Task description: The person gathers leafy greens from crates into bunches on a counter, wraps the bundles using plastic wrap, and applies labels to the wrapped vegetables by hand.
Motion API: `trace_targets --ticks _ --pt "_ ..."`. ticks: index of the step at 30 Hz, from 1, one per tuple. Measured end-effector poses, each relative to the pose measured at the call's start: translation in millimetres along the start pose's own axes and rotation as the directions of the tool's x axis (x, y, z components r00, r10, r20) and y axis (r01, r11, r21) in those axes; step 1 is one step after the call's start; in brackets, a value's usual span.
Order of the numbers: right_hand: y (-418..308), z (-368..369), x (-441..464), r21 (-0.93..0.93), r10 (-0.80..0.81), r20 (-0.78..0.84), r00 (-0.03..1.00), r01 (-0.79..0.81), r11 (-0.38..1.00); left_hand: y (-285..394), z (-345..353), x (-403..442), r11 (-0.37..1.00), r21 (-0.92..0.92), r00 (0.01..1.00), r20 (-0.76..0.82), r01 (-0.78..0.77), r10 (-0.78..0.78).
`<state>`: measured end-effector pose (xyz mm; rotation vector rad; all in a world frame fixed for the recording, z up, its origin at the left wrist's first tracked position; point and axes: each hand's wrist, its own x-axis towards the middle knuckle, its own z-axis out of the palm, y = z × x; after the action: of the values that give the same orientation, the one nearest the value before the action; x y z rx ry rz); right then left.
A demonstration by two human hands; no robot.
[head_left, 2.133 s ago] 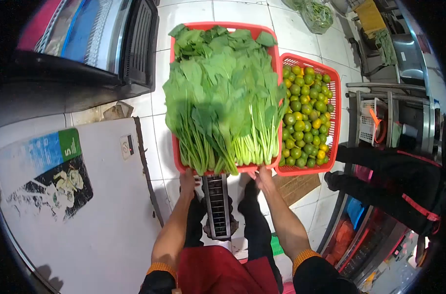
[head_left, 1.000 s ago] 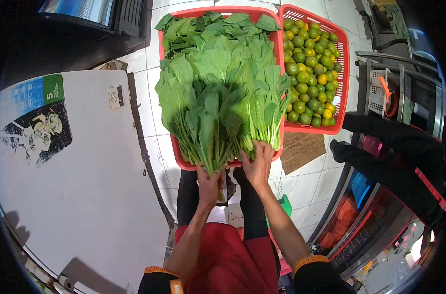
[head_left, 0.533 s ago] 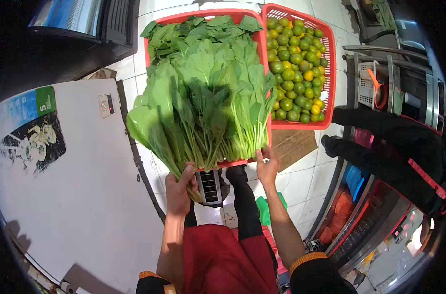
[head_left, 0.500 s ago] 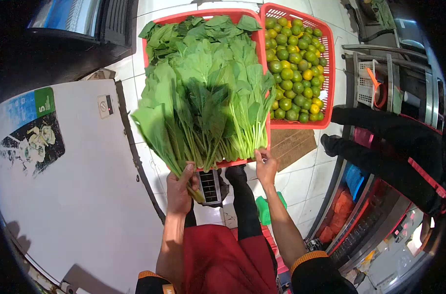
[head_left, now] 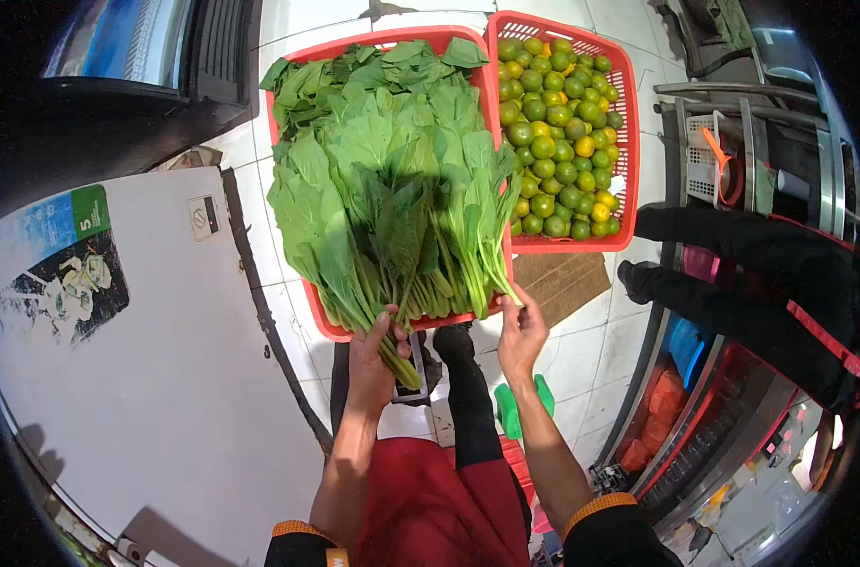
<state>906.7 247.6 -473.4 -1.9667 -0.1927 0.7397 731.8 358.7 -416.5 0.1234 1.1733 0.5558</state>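
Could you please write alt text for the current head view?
A person's left hand and right hand hold stems of leafy greens at the near edge of a red basket heaped with them. A second red basket, to the right, holds green and yellowish round fruits.

Ahead of the left hand (head_left: 370, 373) and right hand (head_left: 523, 345), greens (head_left: 383, 132) lie in a basket (head_left: 318, 317); ahead-right, fruit (head_left: 564, 142) lies in a second basket (head_left: 571, 246); leftward stands an appliance (head_left: 175, 331).
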Motion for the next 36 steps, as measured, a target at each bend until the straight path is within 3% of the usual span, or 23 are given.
trace_targets --ticks 2,4,6,8,10,12,16,19,21,22,24,26,27,29,30,31,32,33,34,35,36 --pt "-21.0 0.3 -2.9 -0.26 -0.404 -0.037 0.914 0.382 0.887 3.2 1.9 -3.4 0.997 -0.075 1.0 0.003 0.006 -0.006" --pt "-47.5 3.3 -8.2 -0.276 -0.38 -0.021 0.925 0.36 0.891 6.2 5.1 -8.0 0.988 -0.151 1.0 0.011 0.017 -0.015" --pt "-67.0 8.5 -7.2 -0.37 -0.498 0.052 0.865 0.48 0.795 11.1 6.9 -10.8 0.993 -0.117 1.0 -0.019 -0.006 0.004" --pt "-77.0 10.3 1.9 -0.361 -0.53 0.034 0.847 0.505 0.784 17.4 5.1 -12.5 0.989 -0.148 1.0 0.005 -0.007 0.008" --pt "-105.3 11.6 11.9 -0.431 -0.699 0.199 0.687 0.701 0.568 23.2 1.2 -15.1 0.983 -0.183 1.0 0.025 -0.004 0.009" --pt "-121.9 13.6 12.7 -0.397 -0.673 0.237 0.701 0.702 0.591 28.6 -2.1 -16.8 0.996 -0.043 0.995 0.054 -0.077 0.08" --pt "-151.2 12.7 10.8 -0.376 -0.694 0.191 0.694 0.705 0.602 37.1 -5.7 -18.9 0.998 0.013 0.998 0.01 -0.063 0.063" --pt "-168.7 10.3 4.4 -0.425 -0.805 0.133 0.578 0.767 0.481 40.3 -10.7 -28.6 0.973 -0.225 0.997 0.061 0.054 -0.042" --pt "-189.9 11.5 -6.2 -0.411 -0.881 0.116 0.459 0.829 0.378 50.3 -3.3 -38.7 0.981 -0.191 0.998 0.059 0.035 -0.025" --pt "-203.0 12.2 -14.9 -0.413 -0.873 0.125 0.471 0.825 0.385 57.3 2.2 -43.0 0.989 -0.148 0.998 0.066 0.031 -0.022" --pt "-231.5 23.1 -30.2 -0.415 -0.803 0.301 0.515 0.829 0.376 67.0 -0.5 -55.7 0.985 -0.17 0.997 0.071 0.034 -0.022" --pt "-246.0 21.0 -45.8 -0.348 -0.842 0.323 0.433 0.881 0.32 71.8 -10.4 -63.9 0.996 -0.089 0.972 0.234 0.007 0.014" --pt "-260.7 19.7 -55.9 -0.337 -0.84 0.337 0.426 0.887 0.314 71.7 -12.2 -70.5 0.975 -0.222 0.965 0.259 0.019 0.04" --pt "-289.9 13.6 -75.2 -0.294 -0.859 0.348 0.375 0.914 0.28 76.8 -18.3 -84.7 0.976 -0.216 0.951 0.298 -0.021 0.086" --pt "-303.9 10.3 -84.8 -0.261 -0.858 0.356 0.371 0.921 0.29 100.2 -5.9 -110.8 0.995 -0.095 0.97 0.24 0.002 0.021" --pt "-319.1 11.8 -94.5 -0.229 -0.835 0.378 0.399 0.915 0.334 98.2 -4.9 -124.1 0.989 -0.022 0.965 0.216 -0.145 0.146" --pt "-330.5 14.8 -99.2 -0.163 -0.849 0.381 0.366 0.931 0.328 107.3 -7.1 -136.6 0.982 -0.028 0.939 0.291 -0.185 0.185" --pt "-345.5 19.4 -107.5 -0.068 -0.845 0.38 0.376 0.922 0.38 95.2 -12.5 -138.0 0.938 0.054 0.887 0.348 -0.342 0.303" --pt "-363.2 18.8 -115.7 -0.037 -0.825 0.43 0.367 0.92 0.39 127.0 4.1 -182.2 0.943 0.029 0.893 0.331 -0.332 0.304" --pt "-385.1 25.6 -122.3 0.099 -0.851 0.464 0.248 0.94 0.328 155.4 8.9 -220.2 0.91 0.044 0.84 0.407 -0.412 0.36" --pt "-414.7 31.0 -145.5 0.117 -0.825 0.523 0.213 0.941 0.317 170.9 7.6 -253.8 0.94 0.017 0.839 0.457 -0.341 0.296"
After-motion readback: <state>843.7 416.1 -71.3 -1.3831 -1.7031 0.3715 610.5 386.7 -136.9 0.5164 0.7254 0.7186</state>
